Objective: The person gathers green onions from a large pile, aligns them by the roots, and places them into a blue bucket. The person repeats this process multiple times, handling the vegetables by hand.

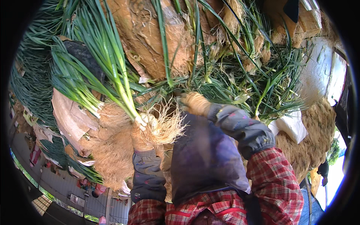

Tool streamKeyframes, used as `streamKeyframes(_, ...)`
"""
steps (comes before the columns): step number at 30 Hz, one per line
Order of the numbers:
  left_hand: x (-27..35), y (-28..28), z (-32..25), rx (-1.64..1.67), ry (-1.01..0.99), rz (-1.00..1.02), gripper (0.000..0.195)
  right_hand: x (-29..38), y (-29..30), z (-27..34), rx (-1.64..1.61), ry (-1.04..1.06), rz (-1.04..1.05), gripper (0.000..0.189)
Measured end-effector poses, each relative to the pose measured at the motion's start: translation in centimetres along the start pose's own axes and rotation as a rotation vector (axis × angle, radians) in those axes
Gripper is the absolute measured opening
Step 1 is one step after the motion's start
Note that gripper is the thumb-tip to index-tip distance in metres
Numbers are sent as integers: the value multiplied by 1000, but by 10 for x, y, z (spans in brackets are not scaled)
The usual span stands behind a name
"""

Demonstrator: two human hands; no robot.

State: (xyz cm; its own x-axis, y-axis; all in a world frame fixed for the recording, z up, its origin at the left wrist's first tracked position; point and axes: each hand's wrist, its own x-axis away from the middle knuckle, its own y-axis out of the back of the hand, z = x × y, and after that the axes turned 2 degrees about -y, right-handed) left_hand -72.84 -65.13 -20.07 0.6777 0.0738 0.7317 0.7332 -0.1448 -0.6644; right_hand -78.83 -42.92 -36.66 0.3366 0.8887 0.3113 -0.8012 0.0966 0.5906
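My left hand (139, 139), in a tan work glove, grips a bunch of green onions (128, 105) around its white bases. The long green leaves reach up and to the left, and a tuft of pale stringy roots (166, 126) spreads to the right of the fist. My right hand (195, 103), also gloved, is curled and motion-blurred to the right of those roots. It is over the near edge of a heap of loose green leaves (225, 90). Whether its fingers hold anything is hidden by the blur.
Another bunch of green onions (81, 92) lies at the left, its roots over a fibrous root mat (112, 152). A large pile of green leaves (31, 73) fills the far left. Brown sheeting (146, 31) lies ahead. White wrapping (291, 126) is at the right. Dark cloth (208, 157) covers my lap.
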Motion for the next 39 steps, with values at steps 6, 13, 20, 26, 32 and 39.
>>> streamKeyframes(6,-9,5,7,-172,-76,-142,61,10,-63,-128,538,-139,298,21)
streamKeyframes(13,-2,-2,-2,-167,-117,56,33,221,78,-272,428,-884,266,29)
streamKeyframes(20,-8,-16,11,-289,-192,-144,54,236,222,-227,645,-1324,443,33)
streamKeyframes(26,-2,-39,4,-61,-101,-118,56,29,206,-38,284,-110,-160,47)
streamKeyframes(32,30,-34,-49,71,-131,260,48,-138,205,21,613,89,-124,43)
streamKeyframes(39,35,-1,-50,138,-40,351,32,57,162,9,503,-394,888,58)
